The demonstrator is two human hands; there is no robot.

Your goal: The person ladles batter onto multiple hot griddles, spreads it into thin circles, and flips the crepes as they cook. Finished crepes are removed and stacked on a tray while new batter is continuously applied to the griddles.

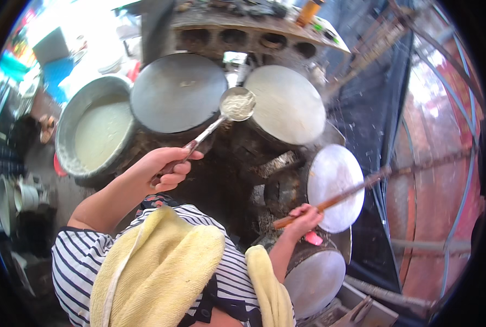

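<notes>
Head view: left hand grips a ladle of pale batter, right hand clasps a wooden stick.

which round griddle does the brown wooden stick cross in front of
The whitish round griddle farthest right, between the cream-coloured round griddle above and the grey round griddle below; the brown wooden stick crosses only it in view.

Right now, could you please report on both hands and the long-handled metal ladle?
Left hand gripping ladle, creamy-white batter in its bowl. Right hand gripping long brown wooden stick. Partly blocking view: stick, across rightmost round whitish griddle.
</notes>
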